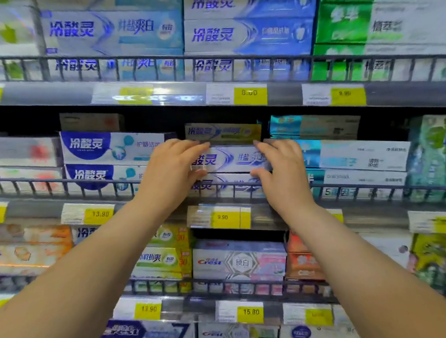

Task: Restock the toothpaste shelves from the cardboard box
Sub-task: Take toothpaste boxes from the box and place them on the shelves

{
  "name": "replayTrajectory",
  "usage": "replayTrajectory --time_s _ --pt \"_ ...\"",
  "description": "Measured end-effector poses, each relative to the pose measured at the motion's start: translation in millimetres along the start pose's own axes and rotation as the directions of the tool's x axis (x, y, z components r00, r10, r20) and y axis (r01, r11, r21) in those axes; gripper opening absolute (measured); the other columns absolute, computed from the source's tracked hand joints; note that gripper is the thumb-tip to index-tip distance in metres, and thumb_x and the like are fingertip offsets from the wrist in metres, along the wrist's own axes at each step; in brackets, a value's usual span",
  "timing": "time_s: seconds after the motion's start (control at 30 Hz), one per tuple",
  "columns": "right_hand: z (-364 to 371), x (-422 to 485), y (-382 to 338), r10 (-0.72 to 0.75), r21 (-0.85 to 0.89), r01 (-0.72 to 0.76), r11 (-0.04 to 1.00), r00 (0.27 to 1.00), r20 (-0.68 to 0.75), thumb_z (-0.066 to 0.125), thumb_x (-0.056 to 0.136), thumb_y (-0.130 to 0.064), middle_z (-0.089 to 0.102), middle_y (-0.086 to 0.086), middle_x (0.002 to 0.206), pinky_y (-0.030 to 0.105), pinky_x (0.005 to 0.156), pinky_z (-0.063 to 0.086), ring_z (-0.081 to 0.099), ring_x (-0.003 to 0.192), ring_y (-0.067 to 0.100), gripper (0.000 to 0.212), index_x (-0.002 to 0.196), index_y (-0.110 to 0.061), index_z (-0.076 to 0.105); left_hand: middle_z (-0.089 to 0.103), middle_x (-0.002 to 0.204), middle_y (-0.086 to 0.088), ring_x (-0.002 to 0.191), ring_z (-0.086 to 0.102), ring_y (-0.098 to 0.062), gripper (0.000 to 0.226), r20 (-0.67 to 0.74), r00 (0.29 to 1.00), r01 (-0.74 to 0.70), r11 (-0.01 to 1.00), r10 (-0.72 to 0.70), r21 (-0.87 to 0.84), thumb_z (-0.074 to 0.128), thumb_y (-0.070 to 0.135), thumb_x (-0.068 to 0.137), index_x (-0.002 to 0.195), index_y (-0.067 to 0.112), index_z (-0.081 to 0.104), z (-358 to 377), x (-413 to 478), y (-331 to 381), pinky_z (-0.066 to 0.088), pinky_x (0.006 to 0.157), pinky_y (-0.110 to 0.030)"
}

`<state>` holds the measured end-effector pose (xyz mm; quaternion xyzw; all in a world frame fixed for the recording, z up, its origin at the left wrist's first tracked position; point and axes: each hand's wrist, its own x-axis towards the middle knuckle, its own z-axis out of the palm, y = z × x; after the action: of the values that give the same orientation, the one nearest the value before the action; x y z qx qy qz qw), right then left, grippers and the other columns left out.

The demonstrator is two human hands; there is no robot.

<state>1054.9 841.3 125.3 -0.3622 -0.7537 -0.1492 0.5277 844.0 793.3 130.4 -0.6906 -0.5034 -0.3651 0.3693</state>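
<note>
Evidently the placing step is in hand: both arms reach over the wire shelf rail (91, 184) toward the middle shelf, seating a white-and-blue toothpaste carton (231, 159) on the stack between the hands. The left hand (175, 169) pinches its left end, fingers on top, thumb beneath; the right hand (277, 167) grips the right end likewise. Next, I judge, it needs pushing back flush, then letting go. Long, flat, glossy, its face shows bold blue characters. No cardboard box is in view.
</note>
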Motion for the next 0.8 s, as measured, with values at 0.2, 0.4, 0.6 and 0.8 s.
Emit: replayTrajectory --time_s 0.2,0.4,0.6,0.8 --pt "5.9 -1.5 -5.5 -0.025 -0.013 0.025 1.0 0.999 0.027 0.074 0.071 -0.008 0.064 0.015 0.107 0.025 0.094 0.025 0.049 0.104 0.035 0.049 0.118 -0.002 0.063 0.066 0.117 -0.01 0.105 0.058 -0.034 0.049 -0.004 1.0 -0.008 1.0 0.008 -0.012 0.075 0.018 0.078 0.124 0.011 0.061 -0.7 -5.3 -11.3 0.043 0.09 -0.047" --pt "-0.5 -2.4 -4.1 0.045 -0.017 -0.044 0.999 0.998 0.045 0.071 0.079 -0.011 0.06 0.01 0.12 0.022 0.098 0.023 0.043 0.114 0.028 0.048 0.125 -0.008 0.059 0.066 0.116 -0.01 0.106 0.057 -0.034 0.049 0.001 1.0 0.008 0.998 -0.008 -0.061 0.076 0.016 0.077 0.123 0.011 0.061 5.5 -2.8 -7.7 0.042 0.091 -0.046" --pt "-7.5 -8.8 -7.6 0.105 0.009 -0.106 0.994 0.992 0.074 0.067 0.085 -0.018 0.046 0.006 0.142 0.028 0.111 0.019 0.036 0.132 0.026 0.053 0.135 -0.016 0.05 0.062 0.123 -0.01 0.112 0.055 -0.034 0.047 -0.042 0.998 0.037 0.994 -0.041 -0.098 0.075 0.019 0.078 0.123 0.012 0.062 10.4 -4.6 1.9 0.04 0.096 -0.046" --pt "-47.5 -38.9 32.0 0.209 -0.143 -0.211 0.967 0.978 -0.024 0.06 0.09 -0.036 0.023 0.004 0.155 0.034 0.115 0.008 0.017 0.143 0.023 0.058 0.142 -0.023 0.039 0.06 0.127 -0.012 0.112 0.055 -0.035 0.05 -0.065 0.997 -0.05 0.983 0.039 -0.176 0.066 0.033 0.077 0.123 0.013 0.061 31.0 5.0 60.1 0.038 0.099 -0.044"
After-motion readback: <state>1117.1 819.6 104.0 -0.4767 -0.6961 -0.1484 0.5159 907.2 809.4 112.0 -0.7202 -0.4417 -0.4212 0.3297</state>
